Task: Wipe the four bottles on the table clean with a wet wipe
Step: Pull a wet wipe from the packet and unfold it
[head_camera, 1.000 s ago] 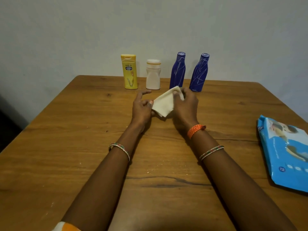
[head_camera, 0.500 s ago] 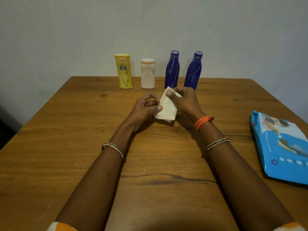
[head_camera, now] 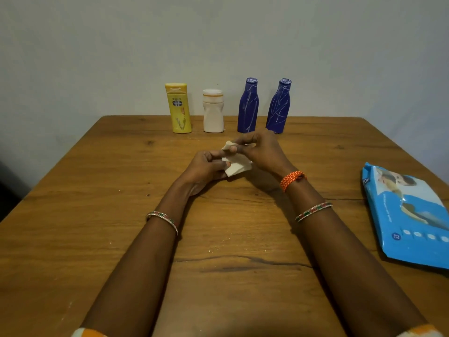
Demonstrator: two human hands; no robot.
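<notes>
With the left hand (head_camera: 206,167) and right hand (head_camera: 261,149) both pinching the folded wet wipe (head_camera: 237,166), opening it flat first should give each bottle a clean face.

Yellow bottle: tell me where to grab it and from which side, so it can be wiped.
Grip the yellow bottle around its flat, wide body, just below the cap, coming from the front left. It stands upright at the left end of the row, so that side is open; the white bottle stands close on its right. Judging by position, the left hand is nearer.
</notes>
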